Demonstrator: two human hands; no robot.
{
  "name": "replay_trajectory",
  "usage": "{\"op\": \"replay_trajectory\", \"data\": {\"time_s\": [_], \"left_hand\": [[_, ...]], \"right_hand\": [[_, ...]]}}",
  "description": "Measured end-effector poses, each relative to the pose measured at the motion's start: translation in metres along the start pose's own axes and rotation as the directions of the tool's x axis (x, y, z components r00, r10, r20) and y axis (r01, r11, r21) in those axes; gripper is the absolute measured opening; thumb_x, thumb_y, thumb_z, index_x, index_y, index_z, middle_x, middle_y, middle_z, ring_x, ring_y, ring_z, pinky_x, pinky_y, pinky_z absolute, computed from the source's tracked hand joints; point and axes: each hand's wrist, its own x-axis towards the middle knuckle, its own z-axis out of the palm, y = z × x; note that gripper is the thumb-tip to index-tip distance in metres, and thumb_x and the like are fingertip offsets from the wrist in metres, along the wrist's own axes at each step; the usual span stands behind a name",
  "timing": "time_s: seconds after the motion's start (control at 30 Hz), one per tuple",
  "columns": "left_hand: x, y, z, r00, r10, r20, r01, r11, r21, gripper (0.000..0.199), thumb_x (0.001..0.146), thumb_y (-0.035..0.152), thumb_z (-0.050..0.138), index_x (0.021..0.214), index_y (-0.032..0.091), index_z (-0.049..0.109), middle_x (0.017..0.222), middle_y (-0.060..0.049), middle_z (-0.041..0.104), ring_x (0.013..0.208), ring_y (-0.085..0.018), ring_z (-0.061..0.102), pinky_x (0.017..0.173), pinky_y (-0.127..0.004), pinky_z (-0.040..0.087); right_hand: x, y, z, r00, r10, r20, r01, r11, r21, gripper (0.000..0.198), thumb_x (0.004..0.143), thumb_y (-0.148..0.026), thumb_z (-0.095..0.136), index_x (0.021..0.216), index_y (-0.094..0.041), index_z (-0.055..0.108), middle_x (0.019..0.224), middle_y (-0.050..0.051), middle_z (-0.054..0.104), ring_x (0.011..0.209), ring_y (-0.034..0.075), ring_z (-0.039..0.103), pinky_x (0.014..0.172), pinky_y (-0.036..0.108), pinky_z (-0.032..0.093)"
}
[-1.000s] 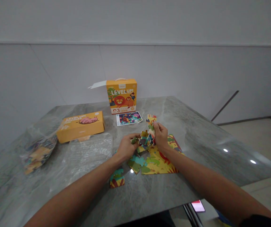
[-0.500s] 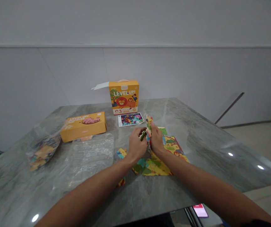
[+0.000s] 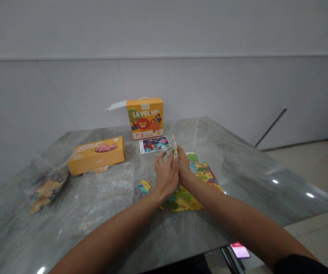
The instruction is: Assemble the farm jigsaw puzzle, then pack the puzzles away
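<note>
My left hand and my right hand press together over the puzzle, with a thin stack of puzzle pieces upright between their palms. Only the pale edges of the stack show above the fingers. Beneath my right forearm lies a partly joined yellow and green jigsaw puzzle, its right part reaching out past the wrist. Left of my left wrist rests a loose puzzle piece in yellow and blue.
A yellow "LEVEL UP!" box stands by the wall, a colourful picture card before it. To the left are a flat orange box, clear plastic wrap and a bag of puzzle pieces. A phone lies below the table edge.
The pieces were fanned and uneven between my fingers; now they are squeezed into a narrow stack between my palms. My left hand's fingers have straightened. The view has shifted slightly.
</note>
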Motion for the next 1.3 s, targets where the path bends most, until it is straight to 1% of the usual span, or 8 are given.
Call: {"op": "replay_trajectory", "data": {"time_s": [0.13, 0.3, 0.43, 0.63, 0.8, 0.93, 1.03, 1.3], "left_hand": [[0.004, -0.026, -0.054, 0.976, 0.177, 0.125, -0.193, 0.972, 0.135, 0.040, 0.093, 0.030, 0.039, 0.130, 0.021, 0.051, 0.130, -0.011, 0.050, 0.122, -0.024, 0.045, 0.106, -0.041, 0.034], [0.024, -0.104, -0.154, 0.959, -0.135, 0.250, -0.071, 0.739, 0.671, 0.032, 0.083, 0.017, 0.044, 0.110, 0.013, 0.060, 0.110, -0.014, 0.060, 0.098, -0.028, 0.060, 0.088, -0.043, 0.046], [0.035, -0.144, -0.191, 0.908, -0.140, 0.395, -0.175, 0.730, 0.661, 0.036, 0.079, 0.015, 0.049, 0.114, 0.018, 0.057, 0.113, -0.011, 0.062, 0.103, -0.028, 0.059, 0.087, -0.038, 0.045], [0.040, -0.126, -0.191, 0.890, -0.142, 0.434, -0.179, 0.766, 0.618, 0.018, 0.078, 0.017, 0.049, 0.085, 0.019, 0.065, 0.088, -0.007, 0.068, 0.083, -0.023, 0.063, 0.074, -0.030, 0.045], [0.043, -0.074, -0.199, 0.800, 0.261, 0.540, -0.519, 0.754, 0.404, 0.023, 0.085, 0.016, 0.041, 0.080, 0.022, 0.062, 0.081, -0.004, 0.063, 0.080, -0.019, 0.059, 0.073, -0.028, 0.043], [0.042, -0.032, -0.202, 0.669, 0.468, 0.577, -0.670, 0.716, 0.196, 0.023, 0.083, 0.010, 0.040, 0.086, 0.020, 0.061, 0.091, -0.007, 0.060, 0.089, -0.018, 0.057, 0.078, -0.029, 0.045], [0.040, -0.014, -0.196, 0.635, 0.511, 0.579, -0.694, 0.707, 0.137, 0.022, 0.085, 0.012, 0.042, 0.092, 0.020, 0.060, 0.094, -0.007, 0.060, 0.091, -0.017, 0.057, 0.080, -0.029, 0.047], [0.035, -0.016, -0.172, 0.560, 0.617, 0.553, -0.767, 0.639, 0.064, 0.021, 0.081, 0.006, 0.043, 0.084, 0.019, 0.059, 0.091, -0.007, 0.060, 0.086, -0.017, 0.056, 0.075, -0.029, 0.047]], "right_hand": [[0.000, -0.005, -0.006, 0.953, 0.298, 0.059, -0.304, 0.943, 0.139, 0.038, 0.081, -0.054, 0.044, 0.059, -0.023, 0.044, 0.042, -0.005, 0.047, 0.034, 0.010, 0.041, 0.033, 0.023, 0.033], [0.002, -0.012, -0.014, 0.922, 0.359, 0.142, -0.378, 0.915, 0.139, 0.039, 0.084, -0.053, 0.042, 0.060, -0.023, 0.036, 0.040, -0.008, 0.042, 0.029, 0.008, 0.036, 0.028, 0.019, 0.027], [0.005, -0.014, -0.010, 0.906, 0.366, 0.211, -0.391, 0.916, 0.093, 0.039, 0.084, -0.052, 0.043, 0.060, -0.022, 0.038, 0.040, -0.008, 0.043, 0.029, 0.008, 0.037, 0.028, 0.018, 0.029], [0.010, -0.016, -0.004, 0.870, 0.369, 0.327, -0.384, 0.923, -0.020, 0.041, 0.085, -0.051, 0.045, 0.058, -0.021, 0.040, 0.040, -0.006, 0.044, 0.028, 0.008, 0.035, 0.027, 0.018, 0.026], [0.007, -0.033, -0.005, 0.834, 0.333, 0.439, -0.305, 0.943, -0.135, 0.041, 0.080, -0.054, 0.056, 0.058, -0.020, 0.049, 0.039, -0.005, 0.046, 0.029, 0.009, 0.038, 0.029, 0.019, 0.027], [-0.009, -0.053, 0.003, 0.746, 0.211, 0.632, -0.058, 0.965, -0.254, 0.042, 0.079, -0.055, 0.057, 0.062, -0.017, 0.060, 0.048, -0.003, 0.055, 0.038, 0.010, 0.043, 0.038, 0.021, 0.034], [-0.019, -0.062, 0.007, 0.671, 0.078, 0.737, 0.222, 0.927, -0.301, 0.041, 0.079, -0.052, 0.058, 0.058, -0.017, 0.060, 0.049, -0.005, 0.051, 0.043, 0.009, 0.040, 0.041, 0.020, 0.030], [-0.028, -0.067, -0.013, 0.757, -0.119, 0.642, 0.543, 0.662, -0.517, 0.046, 0.082, -0.043, 0.056, 0.044, -0.019, 0.047, 0.040, -0.006, 0.035, 0.039, 0.008, 0.029, 0.040, 0.022, 0.015]]}}
